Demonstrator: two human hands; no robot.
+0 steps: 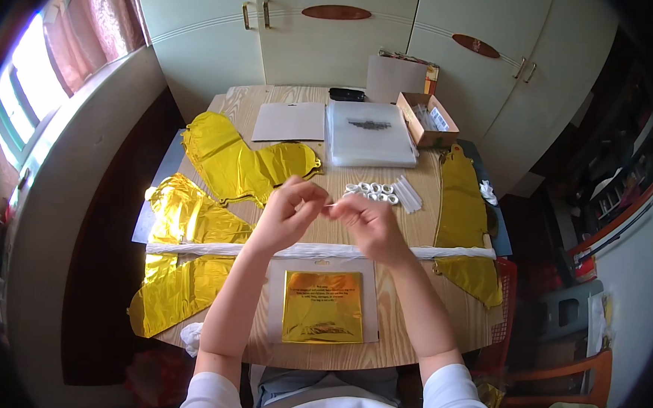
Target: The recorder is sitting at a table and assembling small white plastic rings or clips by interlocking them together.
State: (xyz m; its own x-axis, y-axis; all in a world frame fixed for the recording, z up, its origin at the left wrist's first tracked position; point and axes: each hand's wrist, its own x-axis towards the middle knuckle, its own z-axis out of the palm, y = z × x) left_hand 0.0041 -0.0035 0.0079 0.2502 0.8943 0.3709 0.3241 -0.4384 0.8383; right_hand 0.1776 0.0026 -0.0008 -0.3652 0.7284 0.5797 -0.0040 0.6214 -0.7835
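Fingers of our left hand (287, 210) and right hand (369, 220) were pinched together on a thin white string (332, 203). We think we were threading it. Below our grip lay the gold foil square (323, 307) on the surface (401, 336). Next needed a gentle pull.

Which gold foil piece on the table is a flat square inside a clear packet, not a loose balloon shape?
The gold square at the near table edge, between the person's forearms. It lies flat in a clear packet; the other gold foil pieces are loose, irregular and crinkled.
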